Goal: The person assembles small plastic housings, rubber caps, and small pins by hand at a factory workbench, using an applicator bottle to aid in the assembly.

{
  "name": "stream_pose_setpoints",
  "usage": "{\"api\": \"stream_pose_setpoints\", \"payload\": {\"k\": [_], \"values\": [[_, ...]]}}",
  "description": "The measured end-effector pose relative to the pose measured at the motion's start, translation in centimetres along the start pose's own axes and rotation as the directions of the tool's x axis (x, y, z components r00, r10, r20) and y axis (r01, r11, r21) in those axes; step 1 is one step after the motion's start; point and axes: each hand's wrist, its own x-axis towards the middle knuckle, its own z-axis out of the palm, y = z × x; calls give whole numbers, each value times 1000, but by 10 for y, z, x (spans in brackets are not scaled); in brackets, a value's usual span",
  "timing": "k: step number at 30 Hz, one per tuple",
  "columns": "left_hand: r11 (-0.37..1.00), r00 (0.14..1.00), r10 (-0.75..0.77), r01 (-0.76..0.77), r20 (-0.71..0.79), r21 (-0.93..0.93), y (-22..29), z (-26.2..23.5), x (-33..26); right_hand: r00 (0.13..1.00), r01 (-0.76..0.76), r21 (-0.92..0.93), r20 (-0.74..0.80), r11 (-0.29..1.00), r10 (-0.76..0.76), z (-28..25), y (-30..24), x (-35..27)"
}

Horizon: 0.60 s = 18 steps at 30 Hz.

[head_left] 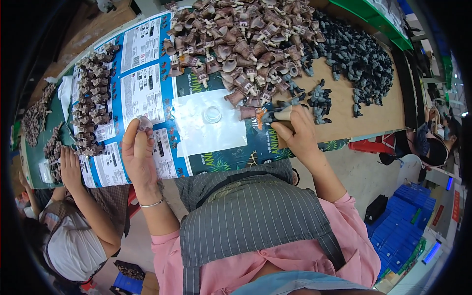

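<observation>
My left hand is closed in a pinch on a small mauve-brown figure part above the printed sheets. My right hand pinches a dark grey figure part between thumb and index finger; the fingers partly cover it. Pale covers show on fingertips of both hands. Between the hands lies a white sheet with a small clear round dish on it. A mauve-brown flared part lies just left of the right fingertips.
Behind are heaps of mauve-brown flared parts and grey-black figure parts. Brown figures stand in rows at left, near a co-worker's hand. A green-edged bin borders the far right; blue crates are stacked on the floor.
</observation>
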Motion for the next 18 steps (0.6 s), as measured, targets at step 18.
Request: {"api": "stream_pose_setpoints", "payload": {"k": [18], "values": [[994,973,63,-40,224,-104,-7,-3,-9,939,327,173,52,929,-341,21,-77,73]]}}
